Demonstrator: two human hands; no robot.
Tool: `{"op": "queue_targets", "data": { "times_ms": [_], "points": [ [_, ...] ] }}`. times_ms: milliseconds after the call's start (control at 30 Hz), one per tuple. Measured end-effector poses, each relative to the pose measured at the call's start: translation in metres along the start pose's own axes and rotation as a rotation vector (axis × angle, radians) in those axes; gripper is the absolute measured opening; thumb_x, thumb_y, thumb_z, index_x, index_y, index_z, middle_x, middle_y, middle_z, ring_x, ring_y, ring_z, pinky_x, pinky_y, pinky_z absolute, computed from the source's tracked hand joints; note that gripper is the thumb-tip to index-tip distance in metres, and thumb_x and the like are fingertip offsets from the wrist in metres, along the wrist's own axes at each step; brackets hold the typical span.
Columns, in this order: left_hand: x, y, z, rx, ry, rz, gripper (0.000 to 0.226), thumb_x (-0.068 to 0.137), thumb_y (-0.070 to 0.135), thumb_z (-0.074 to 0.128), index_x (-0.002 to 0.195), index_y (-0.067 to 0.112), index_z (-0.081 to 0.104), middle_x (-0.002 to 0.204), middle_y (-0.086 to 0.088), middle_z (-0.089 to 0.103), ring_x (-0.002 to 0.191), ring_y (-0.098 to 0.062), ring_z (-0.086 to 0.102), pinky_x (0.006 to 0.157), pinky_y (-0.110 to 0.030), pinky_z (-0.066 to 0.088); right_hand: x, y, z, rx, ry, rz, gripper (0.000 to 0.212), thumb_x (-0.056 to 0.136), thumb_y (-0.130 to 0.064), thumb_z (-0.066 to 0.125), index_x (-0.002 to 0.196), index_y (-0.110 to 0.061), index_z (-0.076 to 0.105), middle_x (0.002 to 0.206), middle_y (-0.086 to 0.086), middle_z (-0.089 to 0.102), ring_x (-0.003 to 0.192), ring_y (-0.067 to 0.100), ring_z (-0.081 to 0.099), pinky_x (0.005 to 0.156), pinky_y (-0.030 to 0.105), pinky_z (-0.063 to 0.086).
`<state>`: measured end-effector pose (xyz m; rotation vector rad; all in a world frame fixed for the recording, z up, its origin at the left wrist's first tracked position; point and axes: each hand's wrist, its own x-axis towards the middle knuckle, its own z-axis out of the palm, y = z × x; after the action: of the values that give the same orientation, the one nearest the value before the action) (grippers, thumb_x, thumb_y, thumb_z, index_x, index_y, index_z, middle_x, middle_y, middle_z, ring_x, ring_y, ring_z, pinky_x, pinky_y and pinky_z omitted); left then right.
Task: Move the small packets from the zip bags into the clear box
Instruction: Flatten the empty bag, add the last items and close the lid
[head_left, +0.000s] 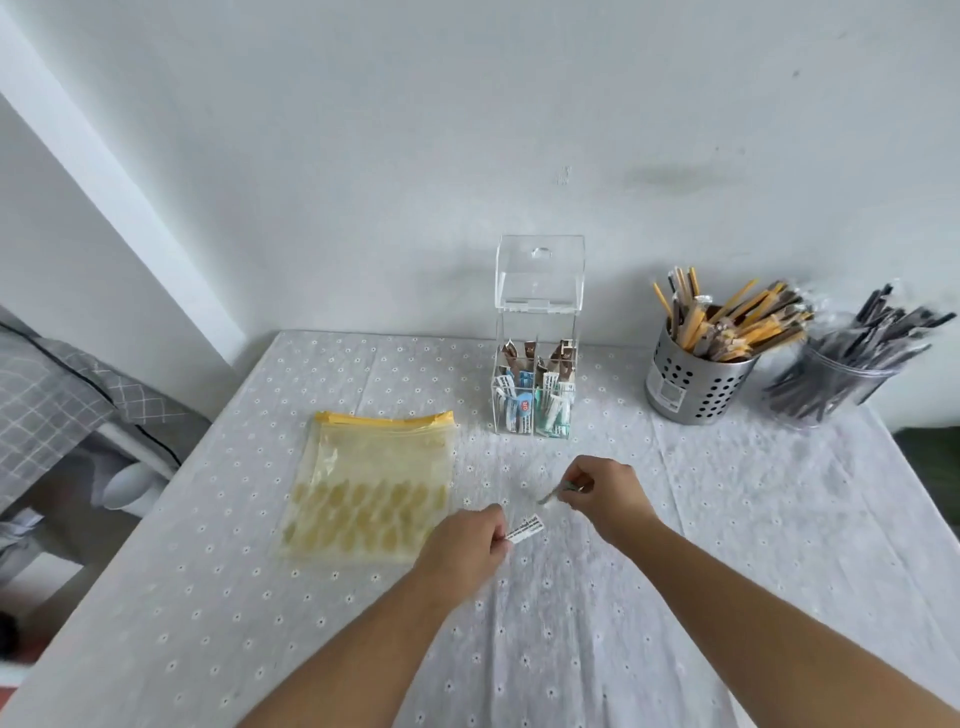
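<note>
Pinching a white printed packet in my left hand and a blurred greenish packet in my right hand, I risk dropping either short of the far clear acrylic box.

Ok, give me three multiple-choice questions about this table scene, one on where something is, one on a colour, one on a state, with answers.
1. Where does the flat yellow-topped zip bag lie relative to the clear acrylic box?
A. To its left, nearer the person
B. Behind it
C. Inside it

2. What colour is the bag's zip strip?
A. Blue
B. Yellow
C. Red

3. How is the box's hinged lid?
A. Shut
B. Removed, on the table
C. Raised open

Answers: 1 A, the bag lies left of the box, towards the hands. 2 B, a yellow band runs along its far edge. 3 C, the lid stands upright above the packets.
</note>
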<state>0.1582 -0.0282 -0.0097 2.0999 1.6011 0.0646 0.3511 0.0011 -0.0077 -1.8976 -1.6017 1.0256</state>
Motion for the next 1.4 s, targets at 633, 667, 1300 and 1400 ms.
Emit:
{"op": "queue_targets", "data": {
  "times_ms": [633, 667, 1300, 1400],
  "points": [
    [0.130, 0.050, -0.134, -0.323, 0.372, 0.213, 0.019, 0.081, 0.006, 0.069, 0.095, 0.014, 0.059, 0.081, 0.003, 0.060, 0.062, -0.003, 0.052, 0.060, -0.017, 0.044, 0.092, -0.080, -0.085, -0.153, 0.170, -0.230, 0.005, 0.082, -0.014, 0.070, 0.086, -0.014, 0.070, 0.079, -0.003, 0.065, 0.073, 0.013, 0.059, 0.066, 0.023, 0.046],
    [0.135, 0.050, -0.132, -0.311, 0.350, 0.223, 0.020, 0.081, 0.005, 0.069, 0.096, 0.014, 0.059, 0.082, 0.002, 0.060, 0.064, -0.005, 0.053, 0.062, -0.019, 0.046, 0.096, -0.079, -0.084, -0.193, 0.140, -0.225, 0.005, 0.082, -0.015, 0.070, 0.087, -0.014, 0.070, 0.080, -0.003, 0.066, 0.074, 0.012, 0.058, 0.066, 0.022, 0.044],
    [0.166, 0.048, -0.102, 0.021, 0.195, 0.154, 0.014, 0.076, 0.026, 0.075, 0.089, 0.022, 0.073, 0.089, 0.005, 0.048, 0.081, -0.012, 0.053, 0.069, -0.026, 0.046, 0.122, -0.077, -0.068, -0.749, -0.066, -0.102, 0.022, 0.081, -0.038, 0.069, 0.093, -0.019, 0.073, 0.095, 0.001, 0.070, 0.086, 0.021, 0.067, 0.077, 0.035, 0.058],
    [0.167, 0.050, -0.103, 0.071, 0.189, 0.137, 0.009, 0.077, 0.025, 0.074, 0.085, 0.023, 0.074, 0.090, 0.005, 0.050, 0.082, -0.014, 0.055, 0.065, -0.025, 0.044, 0.128, -0.077, -0.062, -0.750, -0.073, -0.031, 0.016, 0.081, -0.030, 0.070, 0.085, -0.014, 0.071, 0.087, 0.003, 0.068, 0.082, 0.023, 0.068, 0.074, 0.034, 0.059]
  ]
}}
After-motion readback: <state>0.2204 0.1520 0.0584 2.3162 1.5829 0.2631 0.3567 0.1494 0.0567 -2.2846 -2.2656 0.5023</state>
